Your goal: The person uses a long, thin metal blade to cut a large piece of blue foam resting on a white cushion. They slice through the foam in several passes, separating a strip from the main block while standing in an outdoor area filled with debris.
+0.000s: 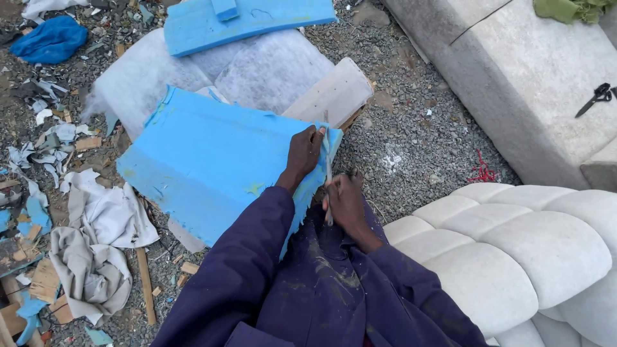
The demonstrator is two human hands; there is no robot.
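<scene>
**Head view: blade at the edge of a blue foam sheet**

Head view, looking down past dark purple sleeves onto gravel ground. Left hand (304, 153) pressed down on the near right corner of the foam (205, 160), fingers curled over its ragged edge, closed on it. Right hand (344, 202) just beside, fist wrapped tight round the handle of a blade (328, 170), thin metal pointing up along the foam's right edge and touching it. Foam lying flat, tilted, across the lap and a pale board (334, 93) underneath, its far left corner out over the gravel (411, 128). Behind it, white padding (257, 71) and a second blue foam piece (250, 19). Left of the foam, crumpled grey cloth (96, 244), wood offcuts and scraps of foam strewn about. At right, a white tufted cushion (527, 250) near the right elbow. Farther right, a pale upholstered block (514, 71) with black scissors (598, 96) resting on top, well apart from both hands. Red thread (482, 172) on the gravel between cushion and block.
</scene>
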